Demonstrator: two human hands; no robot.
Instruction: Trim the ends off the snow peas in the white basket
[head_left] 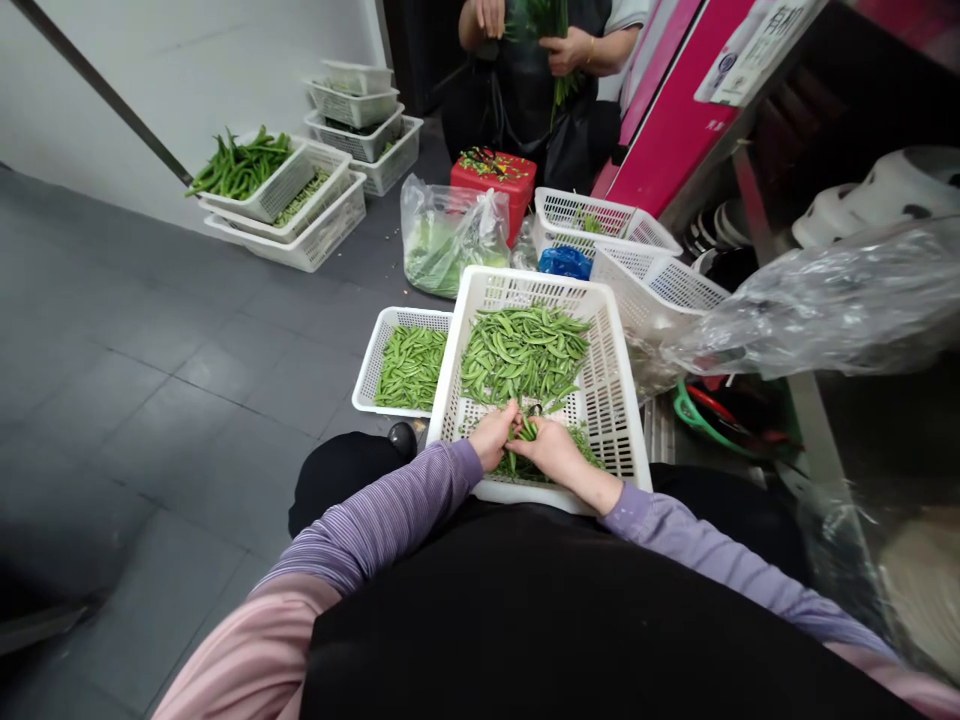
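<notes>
A large white slotted basket (pixel 629 410) rests at my lap, holding a heap of green pea pods (pixel 525 350) toward its far side. Near its close edge lie thin green trimmings (pixel 589 447), partly covered by my hands. My left hand (pixel 491 440) is closed, its thumb and fingers pinching the end of a pod. Close against it, my right hand (pixel 559 455) curls around a few pods, which show between its fingers. The two hands meet just above the trimmings. To the left, a smaller white basket (pixel 365 385) of pea pods sits partly under the large one.
Stacked baskets with green peppers (pixel 244 165) stand by the wall. A clear bag of greens (pixel 442 240), a red stool (pixel 517 190) and white baskets (pixel 652 235) lie ahead. Behind the stool, a person's hands (pixel 566 50) hold long green stalks. Plastic sheeting (pixel 832 300) hangs at right.
</notes>
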